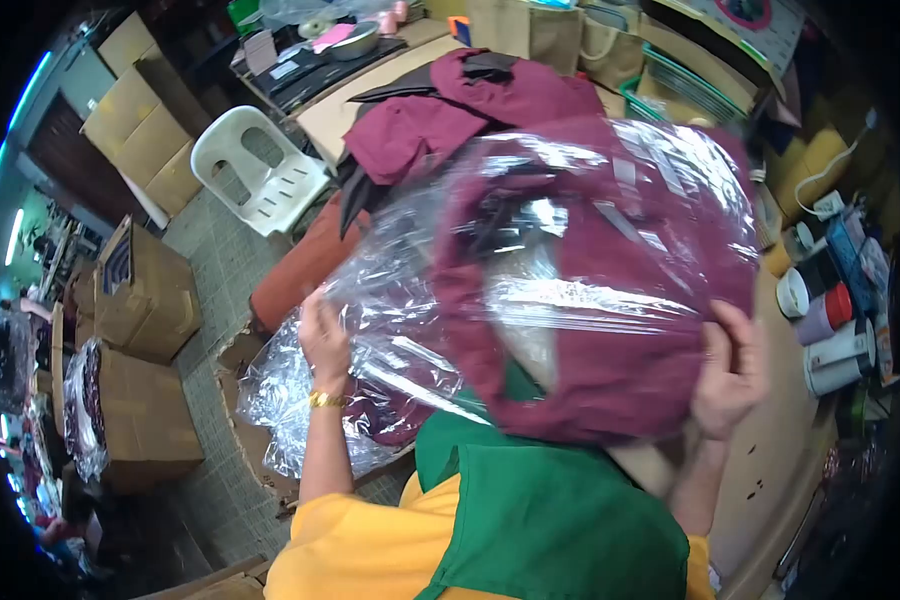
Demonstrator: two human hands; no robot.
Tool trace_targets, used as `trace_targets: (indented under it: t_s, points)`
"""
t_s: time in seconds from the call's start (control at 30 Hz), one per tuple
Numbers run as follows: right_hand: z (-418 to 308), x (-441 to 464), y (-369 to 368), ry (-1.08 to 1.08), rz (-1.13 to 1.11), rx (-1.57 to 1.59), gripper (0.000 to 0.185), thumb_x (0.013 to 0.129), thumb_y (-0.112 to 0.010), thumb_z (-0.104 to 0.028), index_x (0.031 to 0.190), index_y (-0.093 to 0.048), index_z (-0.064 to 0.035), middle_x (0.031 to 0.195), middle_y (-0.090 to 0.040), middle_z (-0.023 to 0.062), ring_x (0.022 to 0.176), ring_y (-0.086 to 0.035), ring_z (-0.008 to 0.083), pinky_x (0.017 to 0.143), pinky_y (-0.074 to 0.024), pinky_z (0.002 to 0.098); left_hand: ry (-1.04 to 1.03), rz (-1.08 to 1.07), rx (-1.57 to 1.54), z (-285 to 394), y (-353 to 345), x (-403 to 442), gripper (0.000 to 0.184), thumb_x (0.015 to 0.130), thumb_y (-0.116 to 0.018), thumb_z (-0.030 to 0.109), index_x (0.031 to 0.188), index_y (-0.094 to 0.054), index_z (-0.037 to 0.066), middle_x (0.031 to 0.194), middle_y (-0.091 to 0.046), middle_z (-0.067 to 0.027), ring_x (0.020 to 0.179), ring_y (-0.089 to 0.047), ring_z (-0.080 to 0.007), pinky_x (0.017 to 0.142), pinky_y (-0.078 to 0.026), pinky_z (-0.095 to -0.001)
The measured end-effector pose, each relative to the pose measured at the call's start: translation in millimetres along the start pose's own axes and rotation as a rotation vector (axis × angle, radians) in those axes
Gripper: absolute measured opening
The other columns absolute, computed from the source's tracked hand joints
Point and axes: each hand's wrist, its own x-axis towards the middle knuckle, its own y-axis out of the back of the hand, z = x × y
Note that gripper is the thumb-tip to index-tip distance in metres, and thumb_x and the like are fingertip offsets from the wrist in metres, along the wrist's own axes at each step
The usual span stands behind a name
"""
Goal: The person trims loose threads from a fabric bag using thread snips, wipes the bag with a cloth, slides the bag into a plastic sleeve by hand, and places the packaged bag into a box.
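A maroon fabric piece (630, 360) with a wide loop-shaped opening lies inside a clear plastic bag (380, 260), held up in front of my body. My left hand (325, 340) is closed on the loose end of the plastic at the left. At the right edge, my right hand (732, 375) grips the wrapped maroon fabric, thumb and fingers around its side. Behind it, more maroon and dark fabric pieces (510, 95) are piled on the table (335, 120). Below my left hand sits a carton (232, 385) with plastic-wrapped maroon goods (370, 420).
A white plastic chair (260, 170) stands beyond the table's left side. Cardboard boxes (155, 400) are stacked at the left. Along the right are cups and containers (835, 310); a green basket (690, 85) and tan bags (610, 45) stand at the back.
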Motion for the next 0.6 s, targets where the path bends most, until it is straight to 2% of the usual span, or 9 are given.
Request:
trace_targets:
  t_s: [0.13,0.2,0.27,0.3,0.33,0.43,0.47,0.5,0.6]
  points:
    - [-53,10,-128,0.381,-0.276,0.456,0.032,0.08,-0.072,0.007,0.11,-0.069,-0.0025,0.085,-0.065,0.0127,0.062,-0.059,0.0256,0.054,-0.0478,0.035,0.297,0.227,0.233,-125,92,-64,0.028,0.098,-0.05,0.012,0.116,-0.062,-0.006,0.108,-0.067,-0.022,0.101,-0.064,-0.0362,0.092,-0.048,-0.0423]
    - [-58,-10,-197,0.319,-0.395,0.523,0.026,0.084,-0.07,0.0,0.109,-0.068,-0.0053,0.082,-0.056,0.013,0.062,-0.061,0.0282,0.055,-0.0493,0.0392,0.434,0.054,0.593,-162,130,-92,0.034,0.098,-0.049,0.014,0.126,-0.057,-0.002,0.124,-0.06,-0.0217,0.112,-0.059,-0.0376,0.096,-0.045,-0.0467]
    - [-55,-30,-261,0.283,-0.475,0.501,0.016,0.089,-0.066,-0.006,0.104,-0.067,-0.0044,0.086,-0.058,0.0133,0.067,-0.064,0.033,0.061,-0.0533,0.0407,0.496,0.105,0.693,-142,133,-97,0.038,0.099,-0.047,0.016,0.133,-0.052,0.002,0.135,-0.051,-0.0204,0.121,-0.053,-0.0385,0.1,-0.042,-0.0492]
    - [-45,-44,-287,0.31,-0.542,0.411,0.021,0.088,-0.063,-0.005,0.108,-0.065,-0.0036,0.096,-0.057,0.0161,0.076,-0.065,0.0343,0.06,-0.0536,0.0424,0.56,0.152,0.79,-134,133,-100,0.043,0.099,-0.046,0.018,0.141,-0.047,0.006,0.146,-0.042,-0.0191,0.129,-0.046,-0.0395,0.104,-0.038,-0.0517]
    - [-45,-49,-297,0.343,-0.655,0.209,0.025,0.086,-0.062,-0.005,0.112,-0.063,-0.0032,0.105,-0.056,0.0172,0.088,-0.063,0.0354,0.066,-0.0534,0.0431,0.494,0.165,0.852,-141,130,-102,0.053,0.1,-0.043,0.025,0.151,-0.036,0.017,0.161,-0.019,-0.0144,0.144,-0.025,-0.0405,0.114,-0.024,-0.0579]
    - [-43,-81,-323,0.459,-0.822,-0.065,0.04,0.083,-0.06,-0.008,0.123,-0.057,-0.0019,0.136,-0.045,0.0206,0.126,-0.046,0.0396,0.093,-0.0474,0.047,0.455,-0.05,1.088,-142,96,-110,0.056,0.099,-0.044,0.032,0.153,-0.034,0.022,0.163,-0.016,-0.0135,0.149,-0.011,-0.0415,0.117,-0.008,-0.063]
    - [-39,-97,-327,0.649,-0.804,-0.151,0.055,0.08,-0.07,-0.027,0.13,-0.056,-0.0105,0.144,-0.041,0.021,0.137,-0.036,0.0396,0.108,-0.0356,0.0511,0.462,-0.129,1.041,-152,84,-118,0.058,0.098,-0.046,0.036,0.154,-0.033,0.026,0.164,-0.011,-0.0125,0.151,-0.004,-0.0406,0.115,0.001,-0.0687]
    - [-48,-102,-313,0.621,-1.042,-0.127,0.075,0.081,-0.069,-0.049,0.144,-0.046,-0.015,0.155,-0.029,0.0216,0.145,-0.024,0.0412,0.115,-0.0203,0.0611,0.46,-0.135,1.037,-161,74,-127,0.058,0.098,-0.046,0.036,0.154,-0.033,0.026,0.164,-0.011,-0.0125,0.151,-0.004,-0.0406,0.115,0.001,-0.0687]
    - [-26,-142,-321,0.539,-1.356,-0.222,0.09,0.082,-0.059,-0.068,0.154,-0.031,-0.0213,0.162,-0.018,0.0172,0.149,-0.016,0.04,0.114,-0.0123,0.0677,0.648,-0.302,1.009,-186,47,-162,0.06,0.096,-0.049,0.036,0.154,-0.034,0.026,0.165,-0.008,-0.012,0.151,-0.003,-0.0406,0.113,-0.002,-0.0721]
